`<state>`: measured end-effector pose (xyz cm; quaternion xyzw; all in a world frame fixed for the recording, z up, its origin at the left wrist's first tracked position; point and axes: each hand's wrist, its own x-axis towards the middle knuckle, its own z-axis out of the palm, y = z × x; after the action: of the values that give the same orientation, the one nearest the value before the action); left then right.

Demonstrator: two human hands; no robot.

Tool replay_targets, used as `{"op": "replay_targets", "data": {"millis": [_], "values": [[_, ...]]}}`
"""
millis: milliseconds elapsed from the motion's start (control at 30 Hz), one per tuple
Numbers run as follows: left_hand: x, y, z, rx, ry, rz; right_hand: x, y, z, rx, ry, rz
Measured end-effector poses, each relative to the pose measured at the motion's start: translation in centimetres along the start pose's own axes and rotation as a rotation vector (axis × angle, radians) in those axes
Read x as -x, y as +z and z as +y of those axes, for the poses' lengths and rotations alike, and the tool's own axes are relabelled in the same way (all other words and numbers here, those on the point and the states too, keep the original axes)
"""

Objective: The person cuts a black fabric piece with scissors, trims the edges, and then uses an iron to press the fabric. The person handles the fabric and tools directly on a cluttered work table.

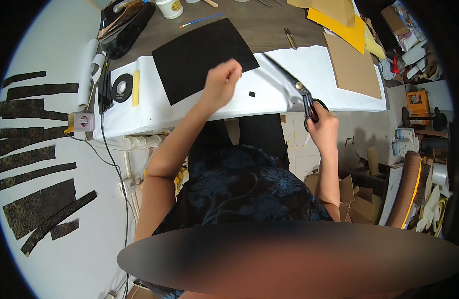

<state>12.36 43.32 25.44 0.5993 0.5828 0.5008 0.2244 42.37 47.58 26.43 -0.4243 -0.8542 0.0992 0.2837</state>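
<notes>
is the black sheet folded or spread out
Spread out: the black sheet lies flat with four corners showing and no fold visible; the left hand hides part of one edge.

Craft workshop, large scissors (299, 86), fabric strips (43, 90), iron (126, 31)

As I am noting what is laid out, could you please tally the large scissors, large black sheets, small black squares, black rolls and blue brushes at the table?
Large scissors, in the right hand: 1
Large black sheet: 1
Small black square: 1
Black roll: 1
Blue brush: 1
Total: 5
</notes>
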Motion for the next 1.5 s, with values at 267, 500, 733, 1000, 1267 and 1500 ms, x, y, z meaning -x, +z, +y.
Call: {"op": "replay_targets", "data": {"millis": [267,500,733,1000,1267,1500], "values": [[2.8,3.0,-2.0,-0.417,-0.08,-0.221,1.9,0.6,1.2,-0.109,0.283,-0.032],[2.3,4.1,-2.7,-0.355,0.218,-0.137,2.5,1.6,1.5,-0.153,0.307,-0.03],[2.3,4.2,-1.6,-0.111,0.013,-0.152,1.9,2.3,1.3,-0.227,0.31,0.034],[9.4,-2.3,-0.3,-0.049,-0.208,0.081,-1.8,4.5,1.7,-0.187,0.377,-0.02],[20.1,-10.6,-2.4,0.142,-0.581,0.449,-4.4,6.6,1.9,-0.13,0.391,-0.051],[31.8,-13.4,-10.2,-0.617,-0.596,0.627,-5.7,7.9,2.4,-0.015,0.336,0.001]]}}
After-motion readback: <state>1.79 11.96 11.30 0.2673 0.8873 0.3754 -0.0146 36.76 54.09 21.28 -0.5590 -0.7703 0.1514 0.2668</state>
